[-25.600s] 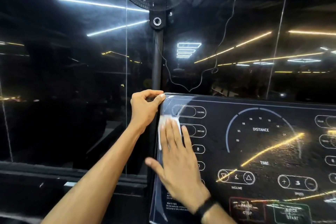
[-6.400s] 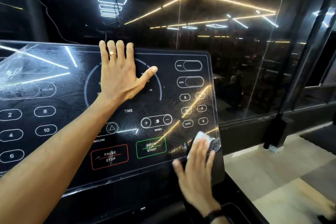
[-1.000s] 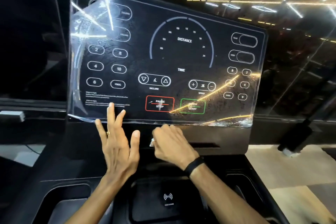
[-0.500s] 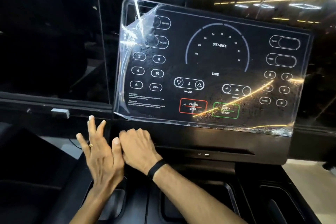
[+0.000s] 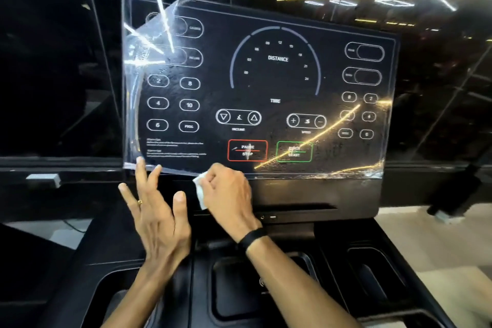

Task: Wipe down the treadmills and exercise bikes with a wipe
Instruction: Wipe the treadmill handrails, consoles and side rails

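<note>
One treadmill console (image 5: 266, 82) fills your view, its clear film lifting at the upper left. Your left hand (image 5: 157, 210) hangs spread just below its lower left corner, holding nothing. Your right hand (image 5: 229, 194) curls round the white wipe (image 5: 199, 192) against the black strip under the panel.

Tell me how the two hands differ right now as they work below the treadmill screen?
The right hand is curled around a white wipe; the left hand holds nothing, its fingers spread and straight. The left hand wears a gold ring; the right hand's wrist carries a black band. The left hand's fingertips reach the lower edge of the console panel; the right hand sits just below it. Both are bare and show their backs to the camera.
</note>
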